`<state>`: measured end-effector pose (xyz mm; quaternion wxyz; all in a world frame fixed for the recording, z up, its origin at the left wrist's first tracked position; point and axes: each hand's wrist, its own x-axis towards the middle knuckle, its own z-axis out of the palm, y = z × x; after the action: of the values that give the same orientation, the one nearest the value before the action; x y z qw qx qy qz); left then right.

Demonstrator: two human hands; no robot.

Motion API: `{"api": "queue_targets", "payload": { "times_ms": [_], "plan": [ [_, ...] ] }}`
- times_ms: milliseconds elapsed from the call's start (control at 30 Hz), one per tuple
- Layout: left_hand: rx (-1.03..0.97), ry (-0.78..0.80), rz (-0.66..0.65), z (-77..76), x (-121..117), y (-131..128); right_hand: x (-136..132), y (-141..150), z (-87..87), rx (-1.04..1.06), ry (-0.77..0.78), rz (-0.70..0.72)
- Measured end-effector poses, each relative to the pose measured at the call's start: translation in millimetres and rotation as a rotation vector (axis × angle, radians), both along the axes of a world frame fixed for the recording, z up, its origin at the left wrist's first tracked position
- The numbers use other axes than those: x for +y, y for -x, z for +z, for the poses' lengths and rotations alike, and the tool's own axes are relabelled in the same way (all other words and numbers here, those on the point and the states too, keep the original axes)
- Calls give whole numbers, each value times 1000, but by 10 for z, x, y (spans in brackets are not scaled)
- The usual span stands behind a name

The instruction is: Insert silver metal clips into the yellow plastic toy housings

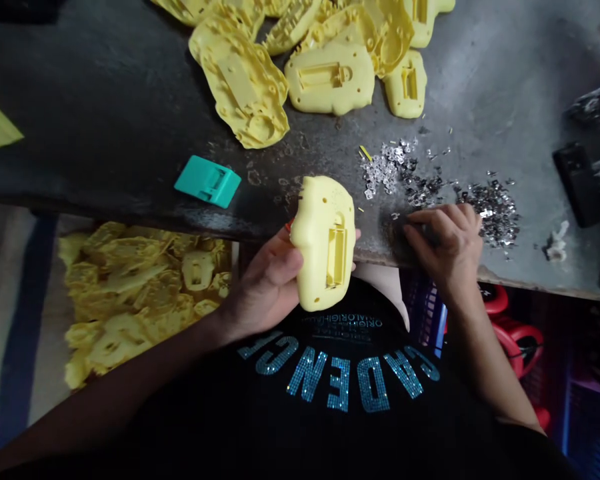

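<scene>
In the head view, your left hand point(269, 283) has its grip clamped on a rounded, pale yellow plastic shell point(314, 257) near the edge of the dark grey surface point(105, 127). Your right hand point(450, 243) is beside tiny, shiny silver metal bits point(495, 210); I cannot tell its grip.

Dark grey worktop point(105, 127) is spanning upper frame, catching pale light point(510, 60) upper right; blue-striped covering point(25, 300) is showing lower left; blue plastic crate point(429, 313), lower right.
</scene>
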<state>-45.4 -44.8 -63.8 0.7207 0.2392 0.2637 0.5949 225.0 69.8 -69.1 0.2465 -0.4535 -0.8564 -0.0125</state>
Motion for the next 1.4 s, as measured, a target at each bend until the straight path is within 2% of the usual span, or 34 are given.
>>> {"api": "queue_targets", "payload": {
  "times_ms": [100, 200, 400, 533, 667, 867, 1067, 1200, 1400],
  "plan": [
    [7, 81, -20, -3, -1, -20, 121, 146, -53, -30, 36, -15],
    [15, 126, -49, 21, -1, -48, 138, 214, 5, 20, 70, 54],
    [-23, 252, -173, 71, 25, -137, -197, 152, 508, 367, 358, 365],
    [-79, 257, -290, 91, 20, -196, -330, 125, 708, 404, 430, 453],
    [-91, 217, -392, 102, -25, -210, -336, 112, 745, 345, 404, 477],
    [-124, 200, -395, 145, -86, -255, -396, 85, 804, 192, 272, 497],
    [-51, 203, -426, 176, -60, -314, -493, 79, 852, 42, 152, 488],
    [-15, 218, -419, 178, -63, -317, -523, 80, 853, 49, 136, 478],
    [-76, 231, -415, 164, -60, -311, -535, 65, 858, 35, 147, 465]
  ]
}}
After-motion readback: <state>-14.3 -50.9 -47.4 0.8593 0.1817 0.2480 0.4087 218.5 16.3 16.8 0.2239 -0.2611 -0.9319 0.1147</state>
